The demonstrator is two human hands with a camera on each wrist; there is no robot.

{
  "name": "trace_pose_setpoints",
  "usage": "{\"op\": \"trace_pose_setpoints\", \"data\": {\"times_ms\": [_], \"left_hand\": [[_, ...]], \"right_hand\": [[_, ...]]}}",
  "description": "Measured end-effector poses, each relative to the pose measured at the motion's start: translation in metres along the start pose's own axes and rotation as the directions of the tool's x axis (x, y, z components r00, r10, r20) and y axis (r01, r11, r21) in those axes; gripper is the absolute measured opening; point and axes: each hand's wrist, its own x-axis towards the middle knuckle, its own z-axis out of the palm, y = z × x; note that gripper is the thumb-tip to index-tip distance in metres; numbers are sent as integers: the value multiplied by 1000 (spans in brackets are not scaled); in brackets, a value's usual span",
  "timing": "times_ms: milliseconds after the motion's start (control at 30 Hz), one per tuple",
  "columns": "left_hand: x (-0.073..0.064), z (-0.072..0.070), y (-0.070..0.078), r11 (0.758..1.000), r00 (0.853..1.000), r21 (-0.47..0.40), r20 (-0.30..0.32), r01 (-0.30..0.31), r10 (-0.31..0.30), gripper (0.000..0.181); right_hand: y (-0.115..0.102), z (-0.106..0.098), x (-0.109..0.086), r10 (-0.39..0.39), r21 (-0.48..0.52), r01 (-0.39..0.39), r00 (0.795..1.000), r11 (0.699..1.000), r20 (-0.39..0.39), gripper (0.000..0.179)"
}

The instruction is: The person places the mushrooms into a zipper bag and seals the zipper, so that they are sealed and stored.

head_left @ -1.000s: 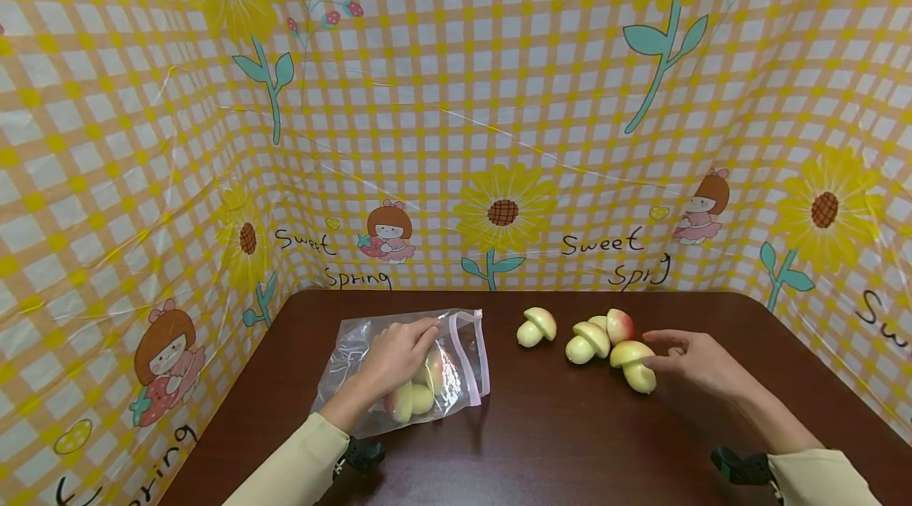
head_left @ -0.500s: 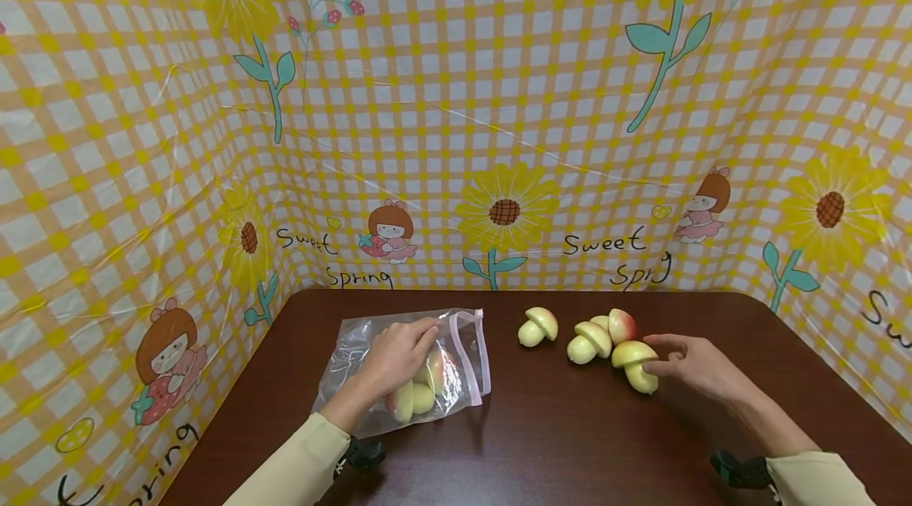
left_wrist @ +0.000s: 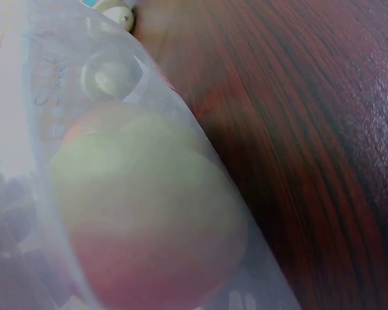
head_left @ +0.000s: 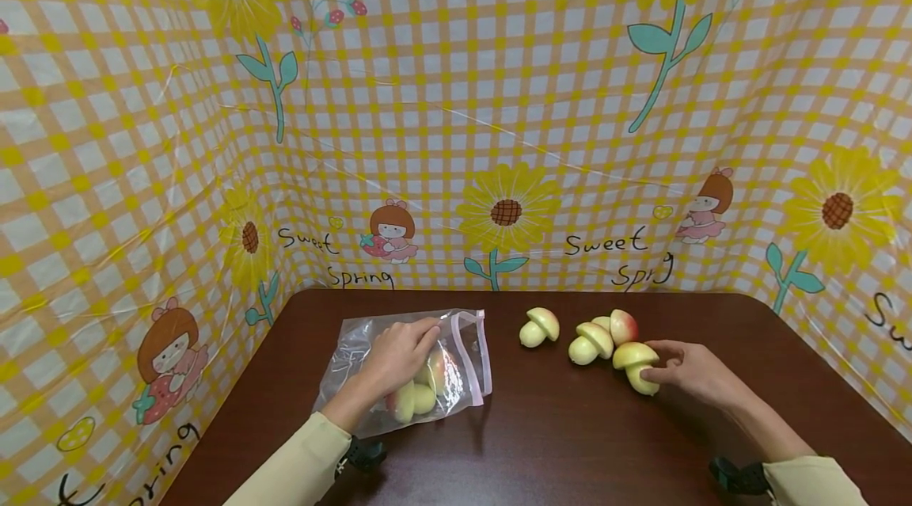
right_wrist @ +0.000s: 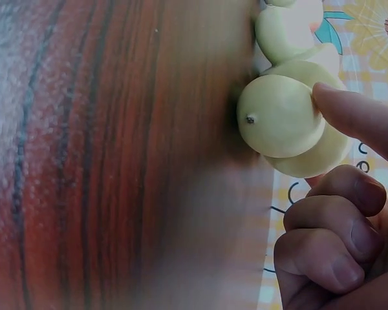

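Note:
A clear zip bag [head_left: 342, 379] with pale pink strips at its mouth lies at the left of the table, mouth to the right. My left hand [head_left: 399, 351] holds it from above, thumb and index finger towards the mouth; the other fingers are hidden. Inside are toy mushrooms [head_left: 413, 401], pale yellow with reddish caps; one toy mushroom [left_wrist: 142, 206] fills the left wrist view. On the right, my right hand [head_left: 691, 370] pinches a toy mushroom [head_left: 637, 367], its thumb on the stem and index finger behind the cap. In the right wrist view its other fingers [right_wrist: 323, 239] are curled.
Left of the pinched one, several toy mushrooms [head_left: 590, 344] lie bunched together. Another toy mushroom [head_left: 538, 328] lies apart, between them and the bag. A checked sunflower cloth [head_left: 427, 134] walls the dark wooden table [head_left: 541, 443] at the back and sides.
My right hand's thumb and index finger have closed in on the nearest toy mushroom, which stays in about the same place. The left hand and the bag have not visibly moved.

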Motion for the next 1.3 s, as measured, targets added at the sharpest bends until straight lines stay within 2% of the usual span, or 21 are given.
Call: {"op": "trace_pose_setpoints", "data": {"times_ms": [100,400,700,1067,1300], "left_hand": [[0,1,0,1000,1000,-3,2,4,-4,31],[0,2,-2,1000,1000,5,9,7,-7,31],[1,3,-5,1000,1000,23,-7,-16,16,29],[2,3,-4,1000,1000,24,-2,-5,5,30],[2,4,-5,1000,1000,22,3,2,-2,30]], "right_hand": [[2,0,0,-14,-19,14,1000,1000,1,79],[4,0,1,22,-36,-22,1000,999,16,83],[3,0,-1,36,-18,-35,999,999,40,85],[2,0,-1,46,5,-47,997,999,55,88],[3,0,-1,42,-15,-42,998,999,51,87]]}}
